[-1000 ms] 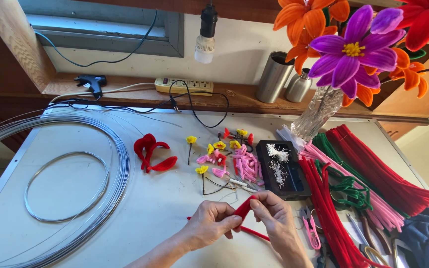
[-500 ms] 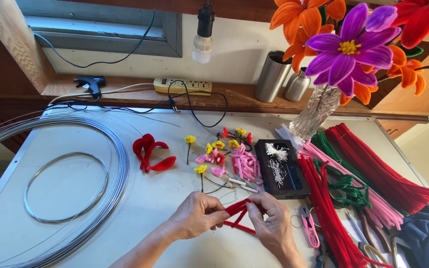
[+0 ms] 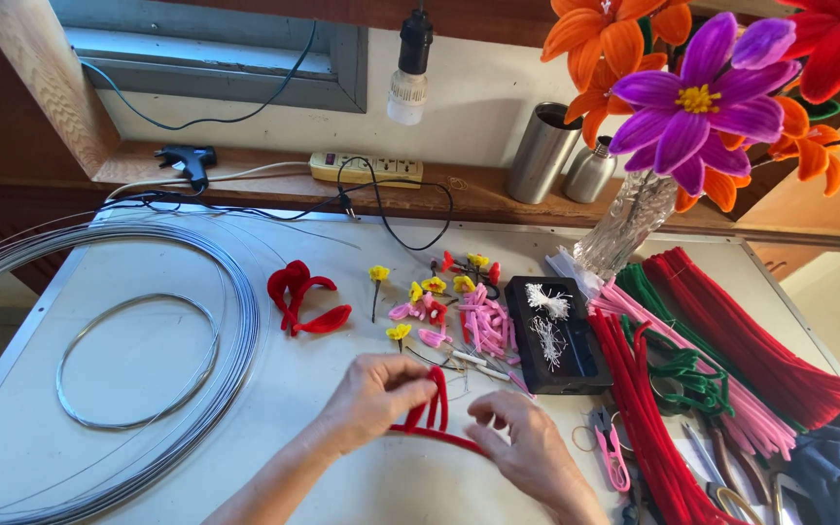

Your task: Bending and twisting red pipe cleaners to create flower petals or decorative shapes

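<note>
Head view: left hand [image 3: 373, 397] pinched a looped red pipe cleaner [image 3: 432, 413] at 6 o'clock on the table [image 3: 362, 491]; right hand [image 3: 527, 449] clamped its long tail. Approx. two loops bent, rest straight, so prob. early. Finished red loops [image 3: 301, 297] lay at 10 o'clock, wire coil [image 3: 138, 360] further left.

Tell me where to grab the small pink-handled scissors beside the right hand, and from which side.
Grip the pink scissors by the looped handles, the end nearer the person, probably coming from above. They lie flat on the table with blades pointing away, hemmed by the right hand on one side and red pipe cleaners on the other.
</note>
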